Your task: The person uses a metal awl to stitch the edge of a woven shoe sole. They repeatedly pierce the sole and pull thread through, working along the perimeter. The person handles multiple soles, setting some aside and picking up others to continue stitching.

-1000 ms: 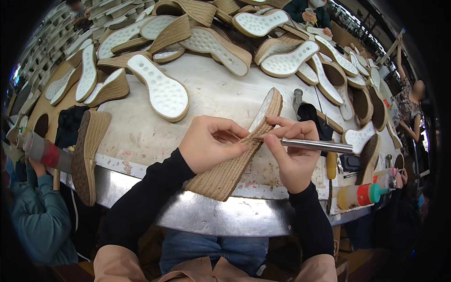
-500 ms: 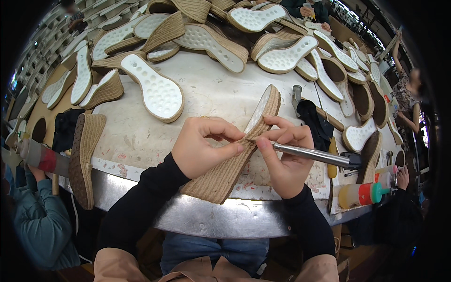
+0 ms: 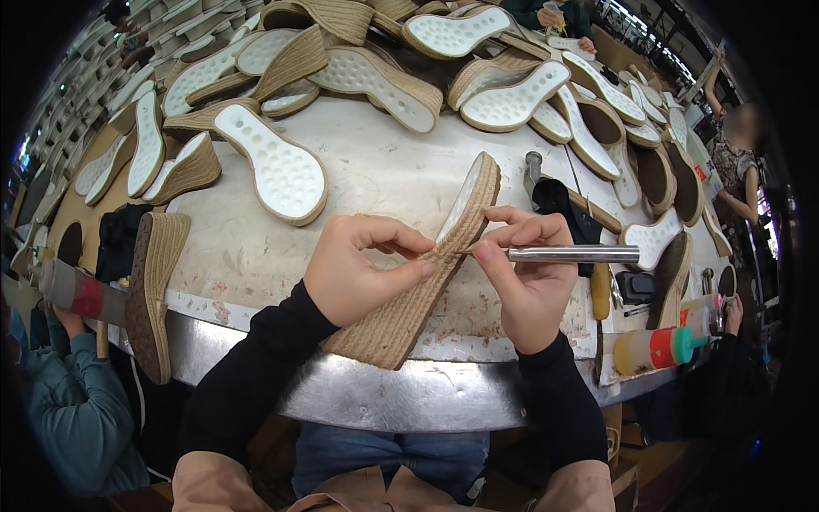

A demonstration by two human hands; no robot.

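Left hand (image 3: pixel 363 269) pinches wedge sole (image 3: pixel 405 311) at edge; right hand (image 3: pixel 537 286), metal tool (image 3: pixel 580 253) (bare tabletop (image 3: pixel 388 175) beyond).

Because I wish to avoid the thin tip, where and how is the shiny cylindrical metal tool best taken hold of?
Probably by the free right end of the cylindrical metal tool, coming from the right: it sticks out, straight and smooth, beyond the right hand, whereas the thin tip points left, towards the tan rope-covered wedge sole.

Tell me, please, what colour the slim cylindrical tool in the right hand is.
The slim metal tool is shiny silver; the head view shows it.
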